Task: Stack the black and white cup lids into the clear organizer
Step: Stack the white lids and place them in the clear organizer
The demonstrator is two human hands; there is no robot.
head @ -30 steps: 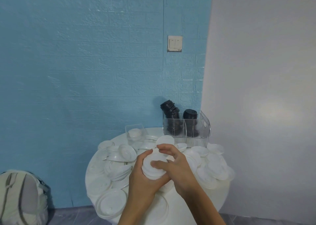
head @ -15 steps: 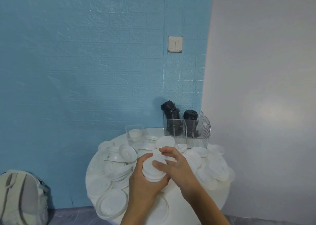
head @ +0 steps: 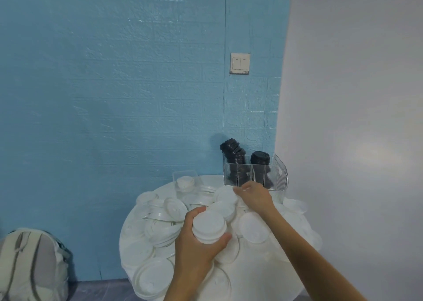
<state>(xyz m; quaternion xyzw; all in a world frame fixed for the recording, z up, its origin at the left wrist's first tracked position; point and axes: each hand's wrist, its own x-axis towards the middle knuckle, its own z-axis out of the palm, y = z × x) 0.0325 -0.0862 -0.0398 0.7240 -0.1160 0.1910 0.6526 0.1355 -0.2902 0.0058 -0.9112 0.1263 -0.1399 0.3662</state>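
My left hand (head: 194,245) grips a short stack of white lids (head: 209,226) above the round white table (head: 270,277). My right hand (head: 255,195) reaches further back, its fingertips at the edge of a loose white lid (head: 225,196); whether it pinches the lid is unclear. Several more white lids (head: 160,225) lie scattered over the table. At the back right stands the clear organizer (head: 274,177), with two stacks of black lids (head: 235,161) inside; the left one leans.
A small clear container (head: 186,182) holding white lids sits at the table's back. A pale backpack (head: 32,264) rests on the floor to the left. A blue wall is behind the table, a grey wall to the right.
My right hand has left the stack in my left hand and moved back and to the right, onto a loose white lid. My left hand keeps holding the stack.
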